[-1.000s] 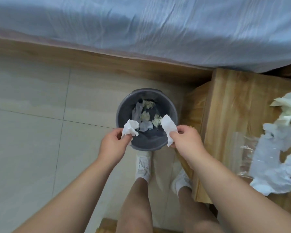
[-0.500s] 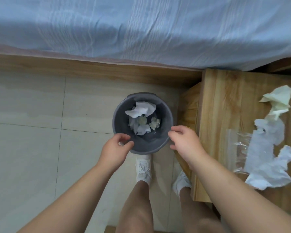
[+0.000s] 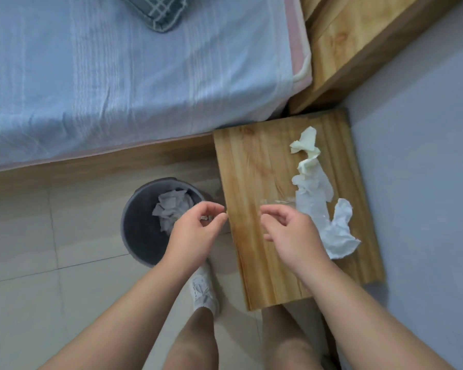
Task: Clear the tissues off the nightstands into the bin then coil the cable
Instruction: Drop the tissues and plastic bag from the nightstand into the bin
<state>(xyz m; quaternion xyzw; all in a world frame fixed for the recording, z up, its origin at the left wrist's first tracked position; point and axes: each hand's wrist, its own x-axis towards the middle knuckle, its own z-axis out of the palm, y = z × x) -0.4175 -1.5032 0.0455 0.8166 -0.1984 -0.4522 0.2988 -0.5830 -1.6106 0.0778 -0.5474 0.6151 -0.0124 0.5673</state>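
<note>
My left hand (image 3: 195,231) hides the near-right rim of the round grey plastic bin (image 3: 134,206) and some crumpled white tissues (image 3: 171,206) inside. Pale speck at its fingertips: too small to tell. My right hand (image 3: 292,231) covers part of a clear plastic wrapper (image 3: 278,201). Grey checked pillow (image 3: 161,12): cut off at top edge.

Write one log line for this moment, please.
left grip: loosely curled by bin | right grip: over nightstand, holding nothing | bin: crumpled tissues inside | nightstand: loose tissues waiting
</note>
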